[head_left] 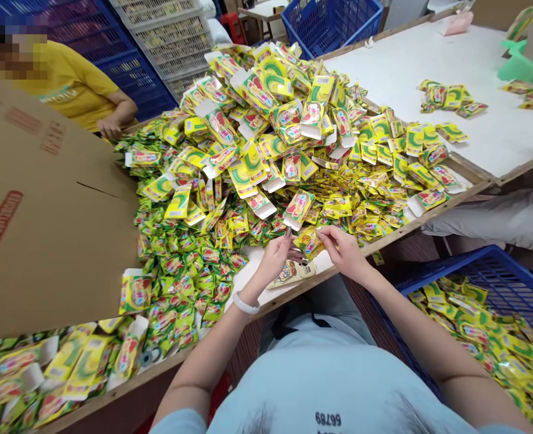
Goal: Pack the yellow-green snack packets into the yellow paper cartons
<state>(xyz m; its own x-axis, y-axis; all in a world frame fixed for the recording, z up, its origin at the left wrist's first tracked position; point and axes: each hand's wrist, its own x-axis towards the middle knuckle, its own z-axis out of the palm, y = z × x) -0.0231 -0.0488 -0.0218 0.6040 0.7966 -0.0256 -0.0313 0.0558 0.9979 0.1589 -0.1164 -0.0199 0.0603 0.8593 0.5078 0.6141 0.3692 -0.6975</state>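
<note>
Between my hands, at the table's near edge, is a small yellow packet (pixel 309 243). My right hand (pixel 342 252) pinches its right side with thumb and fingers. My left hand (pixel 279 256) is at the packet's left side, its thumb and fingers apart; whether a fingertip touches the packet is unclear. Just below my left hand lies a phone in a cartoon case (pixel 293 274). An open yellow carton (pixel 299 209) lies right above my hands, at the front of a tall heap of similar cartons (pixel 252 163). Green packets (pixel 180 265) spread to the left and yellow packets (pixel 370 205) to the right.
A large cardboard box (pixel 53 223) stands at the left, beside a person in a yellow shirt (pixel 76 78). A blue crate of packets (pixel 487 337) is at lower right. Wooden edging (pixel 411 226) borders the table. Another blue crate (pixel 332 27) and stacked crates stand behind.
</note>
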